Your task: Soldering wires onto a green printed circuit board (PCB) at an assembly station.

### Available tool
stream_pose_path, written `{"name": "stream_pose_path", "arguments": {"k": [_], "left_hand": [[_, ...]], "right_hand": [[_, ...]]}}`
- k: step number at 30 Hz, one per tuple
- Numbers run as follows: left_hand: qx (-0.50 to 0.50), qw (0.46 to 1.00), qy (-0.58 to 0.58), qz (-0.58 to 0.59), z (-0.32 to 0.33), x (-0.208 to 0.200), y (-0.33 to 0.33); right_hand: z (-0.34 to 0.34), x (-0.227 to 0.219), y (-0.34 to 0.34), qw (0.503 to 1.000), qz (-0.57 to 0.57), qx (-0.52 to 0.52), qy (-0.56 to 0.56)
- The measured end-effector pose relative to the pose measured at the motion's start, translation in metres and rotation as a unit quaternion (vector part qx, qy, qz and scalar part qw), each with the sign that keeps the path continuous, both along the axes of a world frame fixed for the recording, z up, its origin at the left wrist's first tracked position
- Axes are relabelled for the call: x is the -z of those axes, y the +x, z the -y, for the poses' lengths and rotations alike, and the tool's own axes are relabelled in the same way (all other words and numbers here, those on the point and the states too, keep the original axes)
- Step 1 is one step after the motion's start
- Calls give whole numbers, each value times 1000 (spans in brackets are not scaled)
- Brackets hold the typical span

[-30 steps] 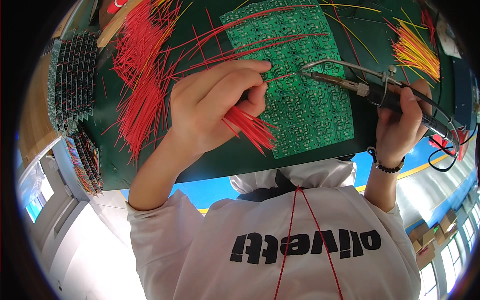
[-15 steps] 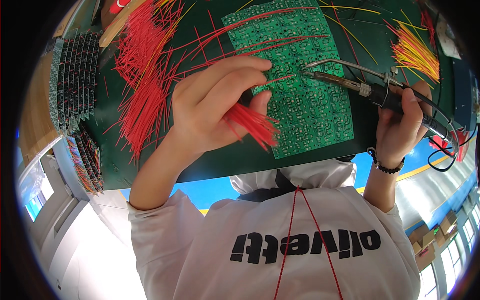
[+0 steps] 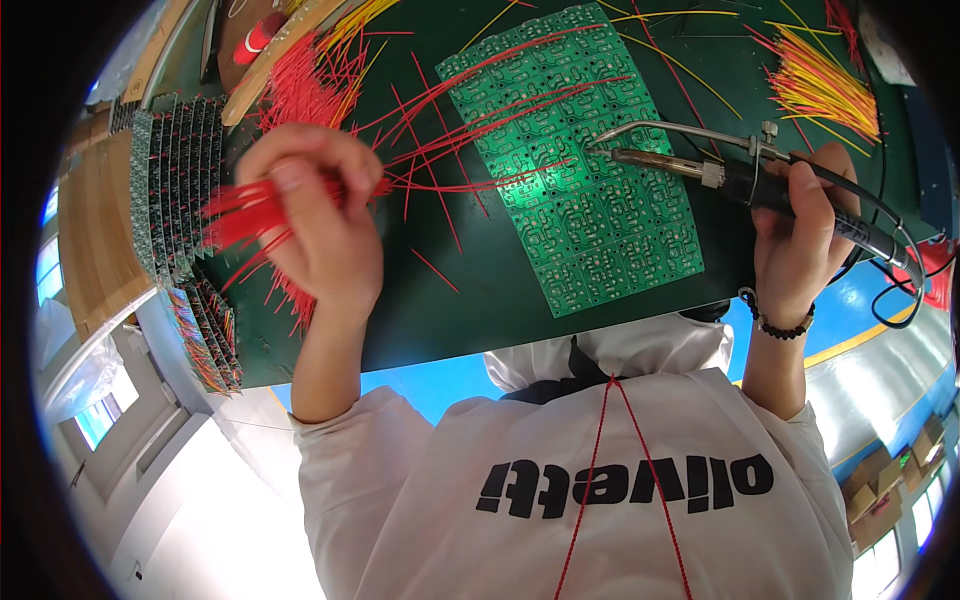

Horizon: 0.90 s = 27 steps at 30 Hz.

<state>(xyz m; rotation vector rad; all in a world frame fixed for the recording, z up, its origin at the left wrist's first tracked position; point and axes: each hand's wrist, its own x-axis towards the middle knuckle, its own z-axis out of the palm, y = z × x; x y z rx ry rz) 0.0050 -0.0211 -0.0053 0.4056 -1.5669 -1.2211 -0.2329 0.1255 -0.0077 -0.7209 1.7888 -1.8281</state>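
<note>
Green mat (image 3: 470, 300): circuit panel (image 3: 580, 190), yellow wires (image 3: 820, 85), stacked boards (image 3: 175, 180).

The left hand (image 3: 315, 225) has left the green circuit board (image 3: 575, 170) and moved away to the person's left, now over the dark mat near the stacked boards (image 3: 175, 190); its bundle of red wires (image 3: 245, 215) went with it, ends now pointing left, before they pointed down-right; the board's middle, covered by the hand approx. 1 s ago, is now visible.
</note>
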Motion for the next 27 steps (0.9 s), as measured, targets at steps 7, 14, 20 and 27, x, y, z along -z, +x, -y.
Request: {"name": "stream_pose_path", "arguments": {"k": [7,14,20,27], "left_hand": [[12,999,37,15,-2,-5,-6],[-1,999,46,14,0,-12,-3],[-115,993,-16,-4,1,-35,8],[-120,991,-15,-52,2,-51,12]], "right_hand": [[-2,3,-1,999,23,-23,-25],[1,-3,3,999,17,7,-26],[1,-4,3,999,18,-20,-18],[-2,-13,2,998,48,-45,-24]]}}
